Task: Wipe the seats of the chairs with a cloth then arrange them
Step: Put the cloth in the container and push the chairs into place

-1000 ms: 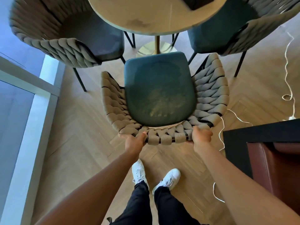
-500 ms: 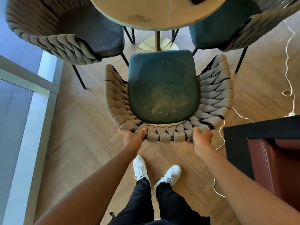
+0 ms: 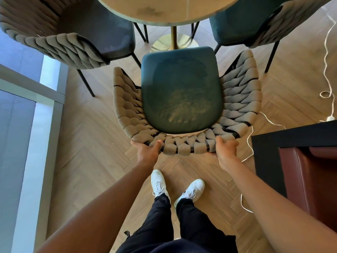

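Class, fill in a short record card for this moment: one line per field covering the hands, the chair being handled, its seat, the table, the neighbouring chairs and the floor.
left hand: left hand grips the woven back rim of the middle chair
right hand: right hand grips the same rim
seat: teal seat, pale streaky patch near its back
table: round table on a gold pedestal, ahead of the seat
neighbours: left chair; right chair
floor: white cable on herringbone wood

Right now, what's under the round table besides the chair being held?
Under the round table a gold pedestal pole meets a round gold base on the wood floor. The middle chair's teal seat covers the base's near edge; the tabletop hides the pole's top.
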### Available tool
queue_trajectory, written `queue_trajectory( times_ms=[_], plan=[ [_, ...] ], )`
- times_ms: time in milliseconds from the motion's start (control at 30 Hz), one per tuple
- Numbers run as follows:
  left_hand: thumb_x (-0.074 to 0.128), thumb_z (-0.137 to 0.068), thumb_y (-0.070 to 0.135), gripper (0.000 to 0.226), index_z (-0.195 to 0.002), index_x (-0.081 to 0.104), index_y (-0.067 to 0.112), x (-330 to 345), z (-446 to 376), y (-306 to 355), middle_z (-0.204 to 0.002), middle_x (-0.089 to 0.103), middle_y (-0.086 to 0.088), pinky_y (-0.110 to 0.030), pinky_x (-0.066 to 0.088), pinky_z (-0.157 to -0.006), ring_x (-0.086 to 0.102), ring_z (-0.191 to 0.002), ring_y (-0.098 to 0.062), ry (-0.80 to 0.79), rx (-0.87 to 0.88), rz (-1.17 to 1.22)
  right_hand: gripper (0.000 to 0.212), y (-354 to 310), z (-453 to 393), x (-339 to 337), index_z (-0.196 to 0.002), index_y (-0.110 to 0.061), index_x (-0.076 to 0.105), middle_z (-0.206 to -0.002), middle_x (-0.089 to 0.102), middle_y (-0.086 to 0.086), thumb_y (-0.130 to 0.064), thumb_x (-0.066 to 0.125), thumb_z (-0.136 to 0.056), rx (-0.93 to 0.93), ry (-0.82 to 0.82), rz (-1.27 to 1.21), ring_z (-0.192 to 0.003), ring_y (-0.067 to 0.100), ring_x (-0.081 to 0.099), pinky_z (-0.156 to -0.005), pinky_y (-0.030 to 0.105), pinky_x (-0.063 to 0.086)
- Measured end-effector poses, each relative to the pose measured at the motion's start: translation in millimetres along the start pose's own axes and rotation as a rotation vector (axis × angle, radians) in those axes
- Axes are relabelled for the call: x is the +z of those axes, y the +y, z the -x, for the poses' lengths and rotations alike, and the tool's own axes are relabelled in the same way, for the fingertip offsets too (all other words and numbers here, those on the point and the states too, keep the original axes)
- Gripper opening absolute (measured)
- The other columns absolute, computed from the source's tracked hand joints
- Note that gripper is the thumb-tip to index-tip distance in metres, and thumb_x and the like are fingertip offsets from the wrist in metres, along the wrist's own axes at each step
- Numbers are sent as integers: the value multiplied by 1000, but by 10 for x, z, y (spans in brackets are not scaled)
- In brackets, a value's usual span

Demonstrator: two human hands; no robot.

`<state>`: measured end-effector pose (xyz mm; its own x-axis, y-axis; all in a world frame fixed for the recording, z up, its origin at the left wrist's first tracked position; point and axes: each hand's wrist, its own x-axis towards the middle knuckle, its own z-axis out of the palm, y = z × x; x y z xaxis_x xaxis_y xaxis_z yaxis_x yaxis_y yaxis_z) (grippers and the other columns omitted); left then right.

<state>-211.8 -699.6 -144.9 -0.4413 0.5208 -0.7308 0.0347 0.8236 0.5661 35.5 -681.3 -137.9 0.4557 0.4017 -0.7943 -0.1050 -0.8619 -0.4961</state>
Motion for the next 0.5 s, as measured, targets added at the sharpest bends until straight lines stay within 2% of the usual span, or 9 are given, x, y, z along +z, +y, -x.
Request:
queue_trajectory(
  times_ms=[233, 300, 400, 433, 500],
  plan=[
    [78, -86, 37, 116, -157, -12, 23, 16, 24, -27, -139, 48, -13, -46, 56, -97, 61, -115, -29, 20, 5, 49, 43, 23, -34, -21, -131, -9, 27, -122, 46, 16, -17, 56, -100, 2, -22, -42, -80, 15, 56, -59, 35, 58],
    [79, -85, 35, 113, -157, -8, 21, 21, 52, -45, -131, 47, -6, -42, 55, -97, 60, -114, -27, 31, 12, 52, 39, 43, -52, -41, -127, -11, 28, -123, 46, 16, -16, 56, -100, 10, -17, -36, -81, 17, 57, -59, 35, 58],
    [80, -84, 35, 108, -156, 0, 22, 40, 85, -100, -133, 48, -7, -43, 58, -94, 61, -112, -28, 36, 18, 61, 37, 68, -69, -77, -125, -12, 28, -125, 47, 17, -16, 55, -101, -4, -23, -26, -83, 19, 59, -56, 33, 58],
    [80, -84, 36, 109, -156, -1, 23, 45, 90, -114, -134, 48, -8, -41, 59, -90, 62, -112, -28, 31, 14, 59, 41, 73, -69, -84, -130, -9, 28, -124, 48, 16, -17, 55, -101, -3, -16, 1, -82, 17, 58, -57, 31, 57],
    [78, -86, 36, 108, -156, -3, 23, 51, 109, -115, -131, 47, -7, -23, 61, -70, 62, -110, -25, 27, 27, 50, 50, 71, -58, -94, -135, -5, 26, -129, 51, 17, -24, 57, -100, -18, 15, 72, -88, 21, 57, -70, 33, 57]
  ],
)
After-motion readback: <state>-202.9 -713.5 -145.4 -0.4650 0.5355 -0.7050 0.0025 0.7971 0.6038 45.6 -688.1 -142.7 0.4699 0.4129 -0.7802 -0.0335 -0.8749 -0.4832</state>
